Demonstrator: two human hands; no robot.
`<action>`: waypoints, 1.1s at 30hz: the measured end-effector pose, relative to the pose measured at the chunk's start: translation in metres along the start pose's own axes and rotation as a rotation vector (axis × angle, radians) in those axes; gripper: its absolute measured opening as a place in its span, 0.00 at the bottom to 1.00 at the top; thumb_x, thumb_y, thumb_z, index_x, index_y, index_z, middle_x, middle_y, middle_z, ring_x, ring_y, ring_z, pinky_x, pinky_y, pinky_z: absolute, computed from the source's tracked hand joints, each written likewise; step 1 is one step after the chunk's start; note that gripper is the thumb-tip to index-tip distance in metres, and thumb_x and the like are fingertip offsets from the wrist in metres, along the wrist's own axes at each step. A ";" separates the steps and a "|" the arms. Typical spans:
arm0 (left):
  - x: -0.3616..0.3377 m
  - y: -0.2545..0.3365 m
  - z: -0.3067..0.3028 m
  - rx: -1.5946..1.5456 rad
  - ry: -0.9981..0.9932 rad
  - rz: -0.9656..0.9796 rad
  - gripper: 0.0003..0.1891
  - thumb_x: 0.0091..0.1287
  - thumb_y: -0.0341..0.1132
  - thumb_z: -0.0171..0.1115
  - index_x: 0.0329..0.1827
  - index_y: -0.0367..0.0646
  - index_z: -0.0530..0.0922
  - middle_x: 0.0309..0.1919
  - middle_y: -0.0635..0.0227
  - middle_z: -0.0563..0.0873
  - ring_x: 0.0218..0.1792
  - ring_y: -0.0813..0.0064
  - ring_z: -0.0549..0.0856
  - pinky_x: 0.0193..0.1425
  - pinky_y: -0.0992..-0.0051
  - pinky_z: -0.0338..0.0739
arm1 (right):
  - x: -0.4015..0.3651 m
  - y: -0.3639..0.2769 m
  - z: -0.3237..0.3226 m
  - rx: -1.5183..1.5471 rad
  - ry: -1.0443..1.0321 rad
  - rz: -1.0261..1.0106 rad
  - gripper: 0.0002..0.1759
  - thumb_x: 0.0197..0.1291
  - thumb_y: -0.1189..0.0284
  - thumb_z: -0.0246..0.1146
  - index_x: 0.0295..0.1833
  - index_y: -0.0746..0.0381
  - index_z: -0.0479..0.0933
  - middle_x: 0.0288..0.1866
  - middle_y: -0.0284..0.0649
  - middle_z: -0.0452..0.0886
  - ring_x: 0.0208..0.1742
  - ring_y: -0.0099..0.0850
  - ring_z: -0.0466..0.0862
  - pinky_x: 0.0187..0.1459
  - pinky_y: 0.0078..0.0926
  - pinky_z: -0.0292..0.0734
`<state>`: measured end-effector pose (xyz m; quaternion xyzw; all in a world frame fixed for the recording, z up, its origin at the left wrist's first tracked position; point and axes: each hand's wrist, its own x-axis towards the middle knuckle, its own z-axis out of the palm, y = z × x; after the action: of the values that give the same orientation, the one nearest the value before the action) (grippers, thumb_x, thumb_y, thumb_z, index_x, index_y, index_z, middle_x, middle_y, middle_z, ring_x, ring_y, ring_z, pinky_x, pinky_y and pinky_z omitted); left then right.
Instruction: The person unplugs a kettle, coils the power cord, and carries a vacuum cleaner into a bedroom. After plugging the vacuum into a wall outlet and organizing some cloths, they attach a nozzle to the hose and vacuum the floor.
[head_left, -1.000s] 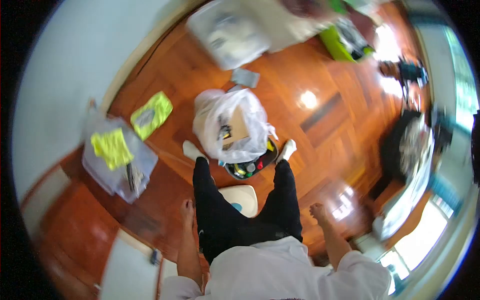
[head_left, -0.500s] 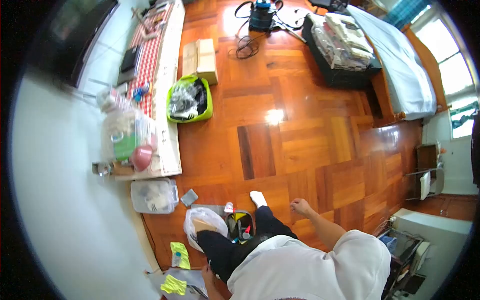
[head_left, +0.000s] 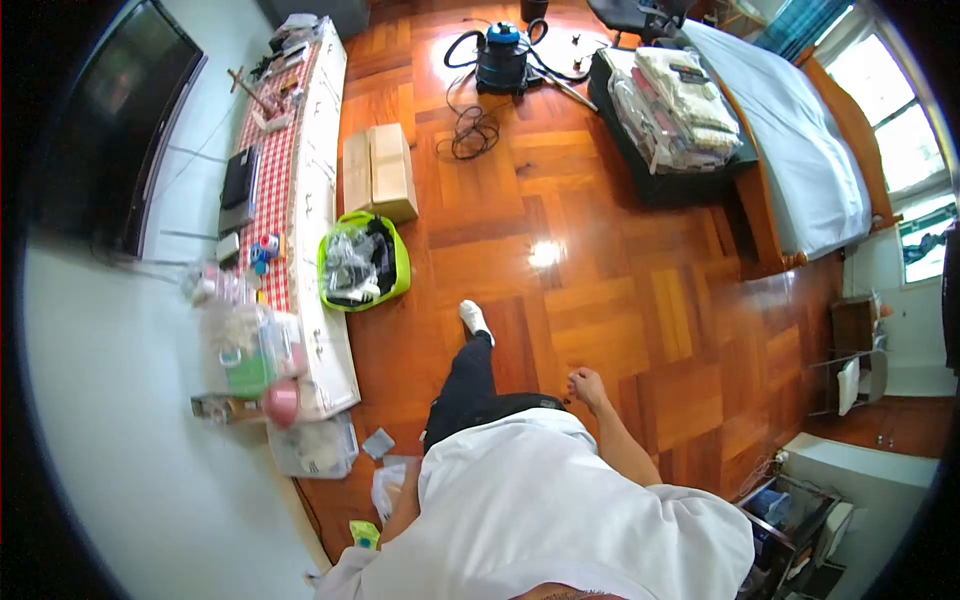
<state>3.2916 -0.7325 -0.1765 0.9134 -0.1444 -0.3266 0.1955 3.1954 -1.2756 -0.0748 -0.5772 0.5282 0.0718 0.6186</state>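
My right hand (head_left: 586,385) hangs over the wooden floor beside my hip, its fingers loosely curled in, and I see nothing in it. My left forearm (head_left: 404,508) hangs along my other side, and the fingers of that hand cannot be made out against my dark trousers. Nearest to it is a white plastic bag (head_left: 386,490), mostly covered by my arm and shirt. A grey flat piece (head_left: 378,443) lies on the floor just beyond the bag. My foot in a white sock (head_left: 475,318) is stretched forward.
Along the left wall stands a long white cabinet (head_left: 325,340), with a lime-green basket (head_left: 400,275) and a cardboard box (head_left: 380,175) beside it. A vacuum cleaner (head_left: 500,68) with its cord lies ahead. A bed (head_left: 800,150) fills the right side.
I have stepped forward, and one leg now reaches out ahead. The tool container and most of the bag have slipped from sight behind my body. My right hand still hangs free.
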 end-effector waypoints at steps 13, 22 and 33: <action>0.462 0.234 -0.314 -0.744 -0.059 -0.251 0.12 0.73 0.41 0.56 0.44 0.43 0.81 0.28 0.71 0.84 0.23 0.78 0.81 0.24 0.77 0.74 | 0.131 -0.176 -0.056 0.276 0.217 0.295 0.07 0.65 0.69 0.59 0.44 0.59 0.78 0.28 0.37 0.81 0.24 0.28 0.81 0.24 0.27 0.74; 0.676 0.361 -0.443 -0.863 0.222 -0.071 0.15 0.76 0.46 0.55 0.53 0.45 0.80 0.37 0.71 0.87 0.32 0.82 0.85 0.26 0.81 0.72 | 0.405 -0.382 -0.029 -0.209 -0.047 0.148 0.10 0.61 0.71 0.59 0.27 0.59 0.78 0.20 0.39 0.79 0.18 0.29 0.77 0.18 0.31 0.70; 0.627 0.351 -0.429 -0.245 0.033 -0.376 0.13 0.76 0.38 0.53 0.35 0.42 0.80 0.22 0.72 0.79 0.19 0.80 0.75 0.23 0.76 0.70 | 0.673 -0.889 0.026 0.018 0.147 -0.396 0.13 0.70 0.76 0.51 0.56 0.66 0.74 0.30 0.38 0.81 0.28 0.25 0.80 0.30 0.25 0.76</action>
<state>3.9905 -1.1747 -0.0522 0.8989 0.0725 -0.3574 0.2427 4.1214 -1.8930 -0.0090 -0.6679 0.4486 -0.0981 0.5857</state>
